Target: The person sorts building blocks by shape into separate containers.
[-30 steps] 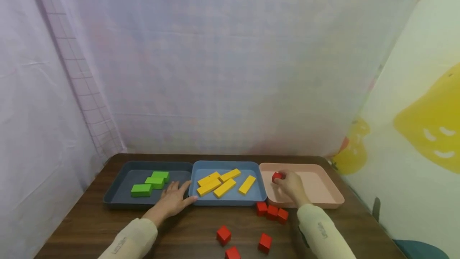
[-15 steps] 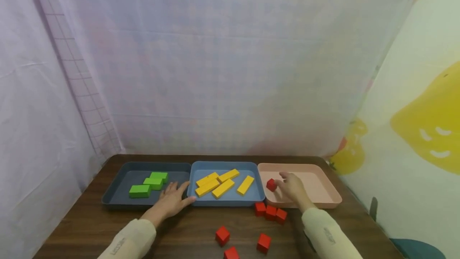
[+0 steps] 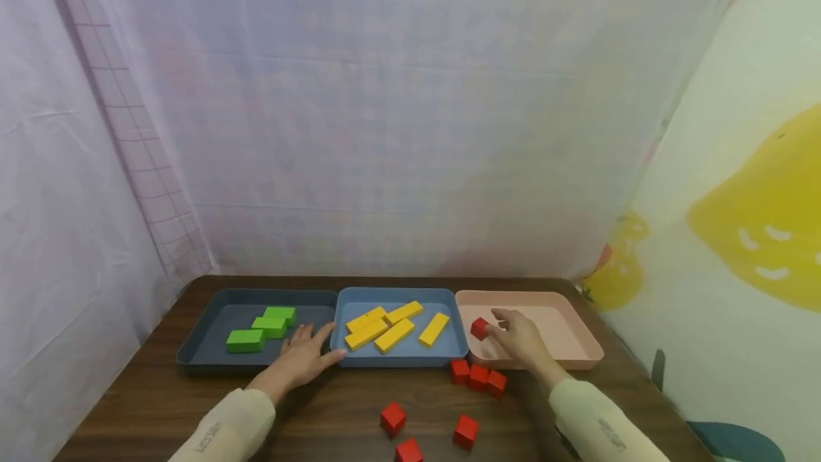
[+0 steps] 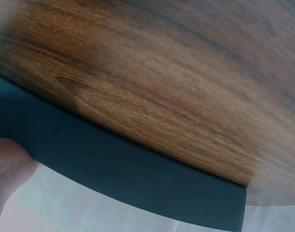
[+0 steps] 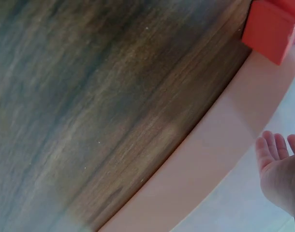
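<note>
A red cube [image 3: 479, 328] lies in the left part of the pink tray [image 3: 571, 326]. My right hand [image 3: 522, 337] is over that tray, just right of the cube, fingers extended and thumb close to it; whether they touch, I cannot tell. In the right wrist view, the fingers [image 5: 275, 146] look fairly straight with nothing between them. My left hand [image 3: 298, 361] is spread over the front right corner of the dark tray [image 3: 199, 348], its thumb reaching toward the blue tray [image 3: 404, 362]. Three green blocks [image 3: 269, 326] lie in the dark tray.
Several yellow blocks [image 3: 394, 335] lie in the blue tray. Three red cubes [image 3: 477, 378] stand in a row along the trays' front edge. Three more red cubes [image 3: 465, 431] are spread nearer on the wooden table [image 3: 333, 405]. A curtain [image 3: 398, 127] hangs behind.
My right hand has let go of the red cube, which now sits in the pink tray, a little nearer than before. The left hand stays at the dark tray. The view has shifted slightly.
</note>
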A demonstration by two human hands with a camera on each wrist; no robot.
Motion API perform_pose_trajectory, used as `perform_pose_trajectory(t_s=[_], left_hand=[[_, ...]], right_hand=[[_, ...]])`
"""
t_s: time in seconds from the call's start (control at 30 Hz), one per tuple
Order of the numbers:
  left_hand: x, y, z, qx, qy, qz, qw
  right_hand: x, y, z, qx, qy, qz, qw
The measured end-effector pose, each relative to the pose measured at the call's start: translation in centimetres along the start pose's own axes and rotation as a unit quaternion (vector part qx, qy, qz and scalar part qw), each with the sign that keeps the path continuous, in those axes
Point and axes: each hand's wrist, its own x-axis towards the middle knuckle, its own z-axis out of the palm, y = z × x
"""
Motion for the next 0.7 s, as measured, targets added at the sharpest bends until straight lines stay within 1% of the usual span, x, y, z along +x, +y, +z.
perform_pose_trajectory(t_s=[0.1, 0.3, 0.53, 0.7], left_hand=[[0.0, -0.1, 0.0, 0.002, -0.003, -0.003, 1.0000], [0.1, -0.1, 0.1, 0.004, -0.004, -0.006, 1.0000], [0.2, 0.0, 0.1, 0.011, -0.002, -0.006, 0.9999], [0.2, 0.0, 0.1, 0.011, -0.001, -0.009, 0.9999]], right_hand=[[-0.4, -0.2, -0.2, 0.012, 0.006, -0.007, 1.000], [-1.6, -0.5, -0.9, 0.035, 0.006, 0.002, 0.999], [-3.6, -1.0, -1.9, 0.055, 0.026, -0.036, 0.998], [-5.4, -1.4, -2.5, 0.079, 0.009, -0.013, 0.997]])
